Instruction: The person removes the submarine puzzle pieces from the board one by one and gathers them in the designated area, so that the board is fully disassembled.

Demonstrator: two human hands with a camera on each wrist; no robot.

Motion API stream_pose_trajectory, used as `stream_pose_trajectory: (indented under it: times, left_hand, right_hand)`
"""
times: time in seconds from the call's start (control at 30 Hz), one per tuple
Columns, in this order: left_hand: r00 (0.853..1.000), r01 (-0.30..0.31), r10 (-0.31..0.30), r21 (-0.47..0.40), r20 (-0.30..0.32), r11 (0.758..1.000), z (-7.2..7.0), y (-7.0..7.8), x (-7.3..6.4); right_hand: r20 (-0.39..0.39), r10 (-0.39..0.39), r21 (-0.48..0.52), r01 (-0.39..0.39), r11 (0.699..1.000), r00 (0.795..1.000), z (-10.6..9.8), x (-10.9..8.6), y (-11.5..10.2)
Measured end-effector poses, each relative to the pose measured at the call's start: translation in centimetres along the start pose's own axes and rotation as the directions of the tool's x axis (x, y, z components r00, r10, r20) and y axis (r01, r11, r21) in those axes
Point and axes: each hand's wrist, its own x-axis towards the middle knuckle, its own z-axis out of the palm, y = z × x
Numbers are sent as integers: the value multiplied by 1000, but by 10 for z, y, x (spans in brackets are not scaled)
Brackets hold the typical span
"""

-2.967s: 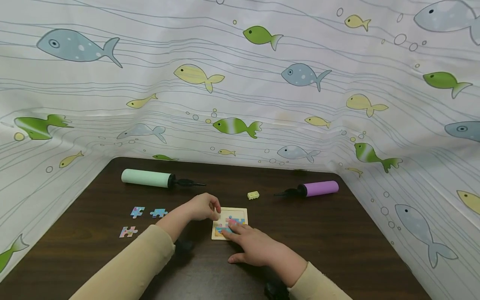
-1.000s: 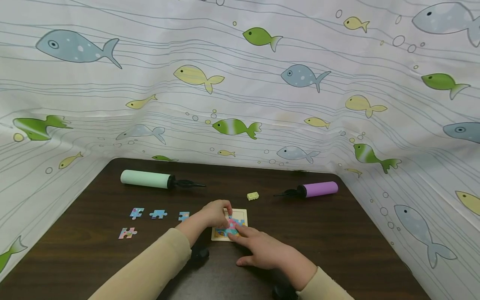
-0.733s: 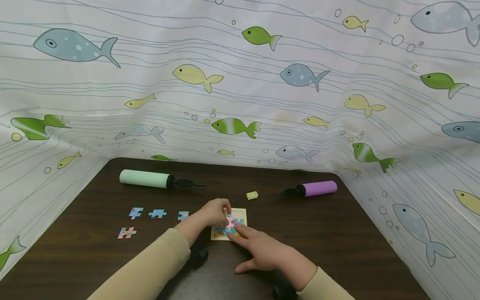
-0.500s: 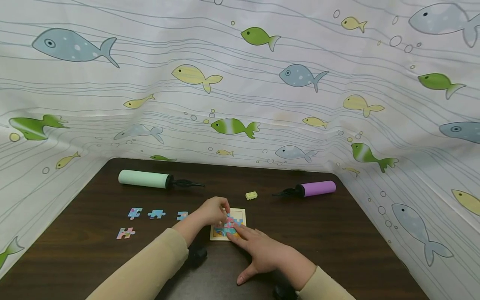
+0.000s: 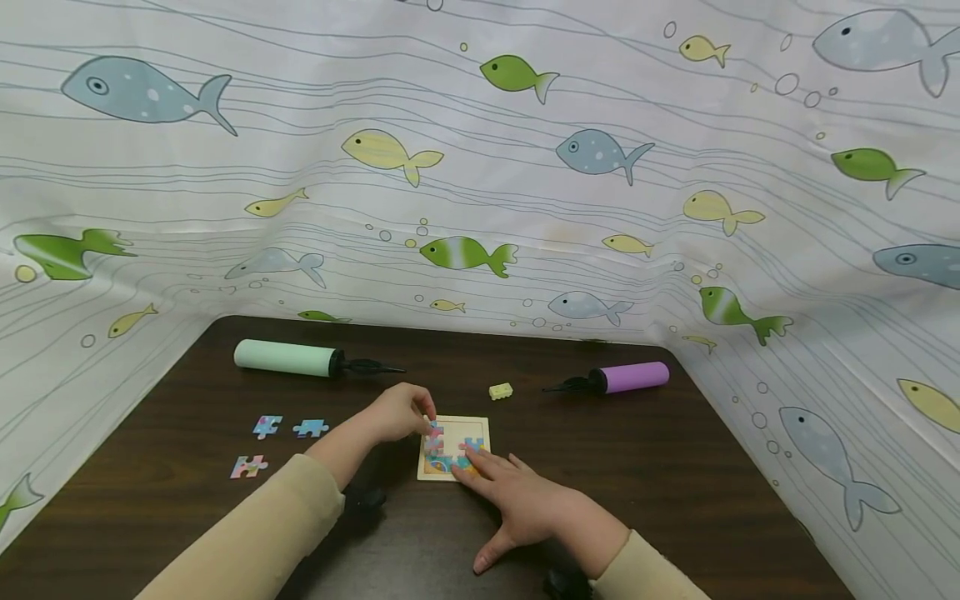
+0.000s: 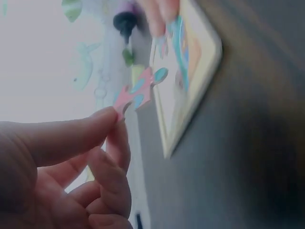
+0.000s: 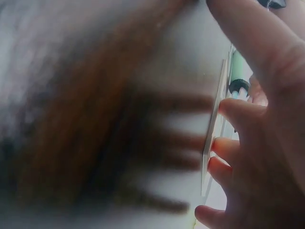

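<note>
In the head view, my left hand (image 5: 392, 414) pinches a pink and light-blue jigsaw piece (image 6: 143, 89) between thumb and fingertips. That piece is held tilted over the left side of a small wooden puzzle tray (image 5: 457, 420). Blue and orange pieces (image 5: 441, 464) lie along the tray's near side, and a blue piece (image 5: 474, 443) is at its right. My right hand (image 5: 517, 498) rests with spread fingers on the tray's near right corner, hiding part of it. The right wrist view shows its fingertips (image 7: 214, 164) touching the tray edge.
Three loose jigsaw pieces, two blue (image 5: 267, 427) (image 5: 311, 428) and one pink (image 5: 248, 467), lie left on the dark table (image 5: 720, 517). Farther back are a green hand pump (image 5: 285, 357), a yellow toy brick (image 5: 500, 391) and a purple hand pump (image 5: 636, 377). A fish-print curtain (image 5: 480, 200) surrounds the table.
My left hand has moved left from mid-tray, carrying the pink piece off the middle. The blue piece beside my left forearm is now hidden. My right hand stays on the tray, its thumb spread wider.
</note>
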Motion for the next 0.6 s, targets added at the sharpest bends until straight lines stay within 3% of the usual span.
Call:
stream_pose_trajectory:
  times: [0.43,0.6]
  left_hand:
    - [997,-20,17,35,72,999,-84,-41,-53]
    - [989,26,-27,8,148,1000,-108,-64,-69]
  right_hand:
    - [14,-14,-16,14,1000,1000,-4,0,-3]
    - [16,-13,-11,13,1000,1000,-3,0,-3]
